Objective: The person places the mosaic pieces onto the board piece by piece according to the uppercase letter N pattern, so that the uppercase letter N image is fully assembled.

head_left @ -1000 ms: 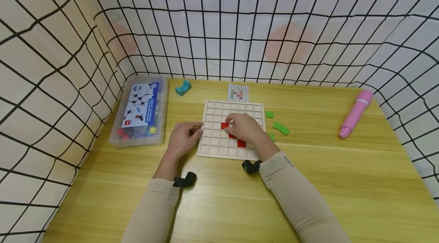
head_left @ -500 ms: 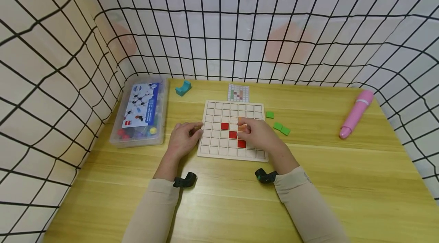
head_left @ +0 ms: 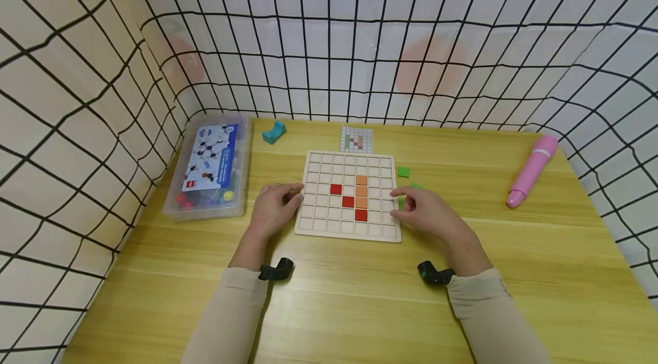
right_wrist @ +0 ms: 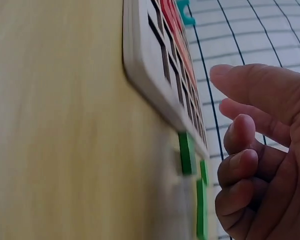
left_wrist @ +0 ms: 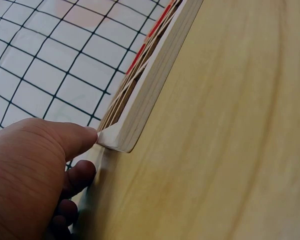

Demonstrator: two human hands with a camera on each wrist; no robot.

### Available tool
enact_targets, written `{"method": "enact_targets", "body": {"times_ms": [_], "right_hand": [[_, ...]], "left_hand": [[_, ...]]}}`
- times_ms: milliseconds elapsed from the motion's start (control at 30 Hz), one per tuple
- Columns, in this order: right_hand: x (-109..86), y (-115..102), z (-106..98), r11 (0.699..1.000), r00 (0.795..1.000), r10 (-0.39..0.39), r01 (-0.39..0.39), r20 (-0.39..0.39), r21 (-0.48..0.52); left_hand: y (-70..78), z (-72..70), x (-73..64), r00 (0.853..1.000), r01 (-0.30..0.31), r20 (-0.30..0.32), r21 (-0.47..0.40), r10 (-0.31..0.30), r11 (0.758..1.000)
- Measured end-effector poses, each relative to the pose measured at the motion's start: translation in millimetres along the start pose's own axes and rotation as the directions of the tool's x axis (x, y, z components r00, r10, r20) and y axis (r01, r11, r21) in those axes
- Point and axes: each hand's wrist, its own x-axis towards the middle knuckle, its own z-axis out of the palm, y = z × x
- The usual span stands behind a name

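A wooden grid board (head_left: 321, 225) lies on the table with three red tiles (head_left: 348, 202) set in a diagonal. Three orange tiles (head_left: 362, 191) form a column above the lowest red one. My left hand (head_left: 274, 210) rests at the board's left edge, thumb and index fingertips touching it; in the left wrist view the thumb (left_wrist: 72, 137) meets the corner. Over the board's right edge hovers my right hand (head_left: 432, 212), thumb and index finger apart with nothing between them. Beneath and behind it lie loose green tiles (head_left: 403, 172), partly hidden; they also show in the right wrist view (right_wrist: 187, 154).
A printed pattern card (head_left: 356, 140) lies behind the board. To the left stands a clear plastic box (head_left: 239, 164) of coloured parts, near a teal curved block (head_left: 274, 132). A pink tube-shaped object (head_left: 532, 172) lies at the right. Black wire mesh (head_left: 360, 58) encloses the table.
The right hand has let go of the last orange tile and moved right, off the board's middle, uncovering the orange column. The left hand has stayed at the left edge.
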Motion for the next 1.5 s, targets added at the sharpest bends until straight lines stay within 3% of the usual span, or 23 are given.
{"method": "enact_targets", "body": {"times_ms": [233,533,900,1500], "right_hand": [[-12.4,21,-5,1.0,1.0,-0.02,0.02,0.011,0.0],[-13.5,35,-8,1.0,1.0,0.02,-0.02,-0.006,-0.024],[-4.3,38,-5,0.999,0.999,0.031,-0.032,-0.04,-0.04],[-5.2,34,-6,0.999,0.998,0.016,-0.018,-0.059,-0.038]], "left_hand": [[0.3,-0.1,0.2,1.0,0.0,0.002,0.006,0.0,1.0],[1.4,-0.6,-0.3,1.0,0.006,0.002,0.0,-0.006,1.0],[1.7,-1.1,-0.7,1.0,0.016,0.013,-0.007,-0.016,1.0],[2.3,-0.6,-0.8,1.0,0.023,0.01,-0.003,-0.023,1.0]]}}
